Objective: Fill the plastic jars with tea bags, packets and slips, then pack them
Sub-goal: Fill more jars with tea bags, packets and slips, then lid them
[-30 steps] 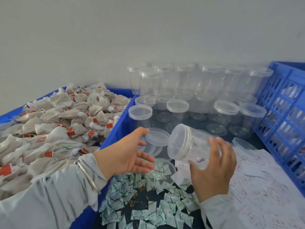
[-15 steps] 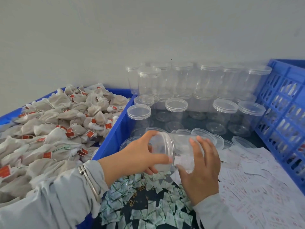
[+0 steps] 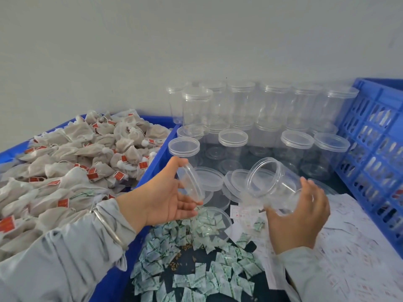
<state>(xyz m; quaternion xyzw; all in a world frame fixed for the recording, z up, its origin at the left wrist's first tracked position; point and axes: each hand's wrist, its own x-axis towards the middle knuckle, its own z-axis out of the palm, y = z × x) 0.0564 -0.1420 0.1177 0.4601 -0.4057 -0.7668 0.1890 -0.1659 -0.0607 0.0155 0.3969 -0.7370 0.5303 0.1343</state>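
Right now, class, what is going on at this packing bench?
A person has just unscrewed a clear plastic jar. The right hand holds the open, empty jar tilted on its side, while the left hand holds its clear round lid apart from it. Beige tea bags with red tags fill the blue crate alongside; green-and-white packets and white paper slips lie below.
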